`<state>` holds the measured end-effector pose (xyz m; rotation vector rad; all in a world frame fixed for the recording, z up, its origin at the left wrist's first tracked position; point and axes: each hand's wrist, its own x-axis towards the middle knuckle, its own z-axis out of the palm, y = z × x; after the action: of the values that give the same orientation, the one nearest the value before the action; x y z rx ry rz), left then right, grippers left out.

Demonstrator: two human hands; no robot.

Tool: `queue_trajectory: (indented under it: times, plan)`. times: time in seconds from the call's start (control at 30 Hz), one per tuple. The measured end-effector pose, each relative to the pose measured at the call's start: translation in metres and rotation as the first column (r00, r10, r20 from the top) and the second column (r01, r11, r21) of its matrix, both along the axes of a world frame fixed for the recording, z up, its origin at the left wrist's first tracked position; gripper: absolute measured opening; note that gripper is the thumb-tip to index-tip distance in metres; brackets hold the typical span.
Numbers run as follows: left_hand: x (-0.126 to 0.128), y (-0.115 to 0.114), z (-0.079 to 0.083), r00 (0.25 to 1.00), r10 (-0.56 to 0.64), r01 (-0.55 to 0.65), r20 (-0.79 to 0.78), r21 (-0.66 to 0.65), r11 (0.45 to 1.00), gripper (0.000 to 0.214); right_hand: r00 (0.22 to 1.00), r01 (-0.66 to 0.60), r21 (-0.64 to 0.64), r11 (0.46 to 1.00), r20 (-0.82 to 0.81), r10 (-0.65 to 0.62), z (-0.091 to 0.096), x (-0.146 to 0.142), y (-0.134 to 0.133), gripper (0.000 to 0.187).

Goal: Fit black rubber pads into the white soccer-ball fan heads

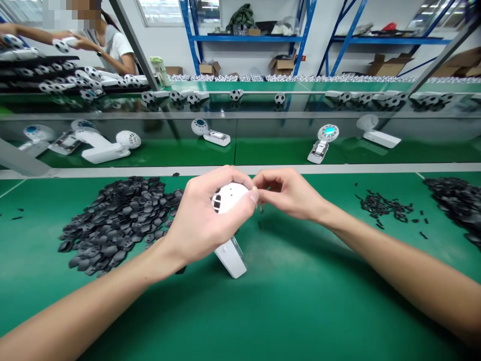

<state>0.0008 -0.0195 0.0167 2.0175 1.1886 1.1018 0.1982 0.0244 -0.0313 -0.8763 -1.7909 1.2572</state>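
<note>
My left hand [201, 215] grips a white handheld fan by its round, ball-shaped head [229, 197], which has a black patch on it. The fan's white handle [231, 258] slants down toward the green mat. My right hand [287, 194] sits just right of the fan head, its fingertips pinched close to my left thumb. Whether they hold a small piece is hidden. A heap of black hexagonal patches [116, 225] lies left of my left hand, and a scatter of small black strips [381, 206] lies beyond my right hand.
A larger black heap [456, 203] lies at the right edge. Behind a raised ledge [240, 169], white fans [101, 145] stand on a glass shelf. At the upper left, a co-worker's hands [71, 44] hold a ball-shaped fan head. Blue racks with cardboard boxes [281, 65] stand at the back.
</note>
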Motion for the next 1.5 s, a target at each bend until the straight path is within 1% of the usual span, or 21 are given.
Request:
queue_trajectory:
  times: [0.1, 0.2, 0.3, 0.4, 0.53, 0.63, 0.77, 0.83, 0.9, 0.97, 1.03, 1.13, 1.23, 1.3, 1.37, 1.43, 1.5]
  plan:
    - [0.001, -0.001, 0.001, 1.000, -0.008, 0.008, 0.001, 0.015, 1.000, 0.018, 0.992, 0.073, -0.056, 0.996, -0.100, -0.078, 0.005, 0.001, 0.002, 0.031]
    - [0.000, 0.000, 0.000, 1.000, -0.010, 0.010, 0.010, 0.008, 1.000, 0.015, 0.963, 0.139, -0.103, 0.985, -0.219, -0.159, 0.012, -0.001, -0.001, 0.042]
    - [-0.001, 0.001, 0.000, 0.999, -0.040, 0.040, 0.022, 0.014, 0.999, 0.012, 0.951, 0.118, -0.092, 0.989, -0.278, -0.139, 0.017, -0.004, -0.007, 0.042]
    - [-0.001, 0.001, 0.000, 0.999, -0.030, 0.029, 0.026, 0.008, 1.000, 0.014, 0.958, 0.121, -0.036, 0.992, -0.259, -0.126, 0.018, -0.005, -0.012, 0.039]
    - [0.000, 0.000, 0.000, 1.000, 0.000, 0.000, 0.012, -0.005, 1.000, 0.018, 0.971, 0.193, 0.054, 0.980, -0.155, -0.182, 0.020, -0.004, -0.015, 0.036]
    - [0.000, 0.000, 0.000, 1.000, -0.003, 0.003, 0.010, -0.002, 1.000, 0.018, 0.974, 0.215, 0.103, 0.971, -0.101, -0.205, 0.022, -0.002, -0.015, 0.029]
    - [0.000, 0.000, 0.000, 0.999, -0.039, 0.039, 0.009, 0.005, 0.999, 0.017, 0.987, 0.126, 0.053, 0.991, -0.111, -0.119, 0.023, 0.000, -0.012, 0.024]
    - [0.000, 0.001, 0.000, 0.998, -0.061, 0.061, 0.005, 0.017, 0.998, 0.017, 0.990, 0.073, 0.055, 0.996, -0.126, -0.066, 0.022, 0.002, -0.009, 0.019]
    - [-0.001, 0.002, 0.000, 0.997, -0.082, 0.083, -0.003, 0.031, 0.996, 0.017, 0.992, 0.039, 0.118, 0.992, -0.125, -0.024, 0.022, 0.003, -0.007, 0.020]
    - [-0.001, 0.002, -0.001, 0.995, -0.098, 0.098, -0.009, 0.042, 0.994, 0.016, 0.996, 0.026, 0.210, 0.977, -0.095, -0.006, 0.021, 0.005, -0.007, 0.023]
    - [-0.001, 0.002, -0.001, 0.994, -0.106, 0.106, -0.012, 0.053, 0.993, 0.016, 0.998, 0.051, 0.301, 0.952, -0.054, -0.036, 0.021, 0.006, -0.007, 0.019]
    - [-0.002, 0.001, -0.001, 0.993, -0.115, 0.116, -0.018, 0.067, 0.991, 0.016, 0.994, 0.108, 0.432, 0.895, -0.021, -0.109, 0.021, 0.007, -0.008, 0.007]
    - [-0.002, 0.001, -0.001, 0.993, -0.116, 0.117, -0.015, 0.069, 0.991, 0.015, 0.988, 0.123, 0.529, 0.839, 0.010, -0.152, 0.020, 0.007, -0.008, 0.007]
    - [-0.002, 0.001, -0.001, 0.993, -0.114, 0.115, -0.009, 0.067, 0.991, 0.014, 0.984, 0.134, 0.557, 0.820, 0.025, -0.177, 0.019, 0.007, -0.007, 0.007]
    - [-0.002, 0.001, -0.001, 0.993, -0.117, 0.117, -0.009, 0.069, 0.991, 0.014, 0.979, 0.153, 0.558, 0.815, 0.025, -0.201, 0.017, 0.007, -0.006, 0.004]
    - [-0.002, 0.001, -0.002, 0.992, -0.122, 0.122, -0.015, 0.070, 0.990, 0.015, 0.975, 0.179, 0.540, 0.822, 0.014, -0.221, 0.017, 0.008, -0.005, 0.001]
    - [-0.002, 0.001, -0.005, 0.994, -0.112, 0.112, 0.003, 0.086, 0.990, 0.015, 0.973, 0.204, 0.507, 0.838, -0.011, -0.230, 0.017, 0.008, -0.005, 0.003]
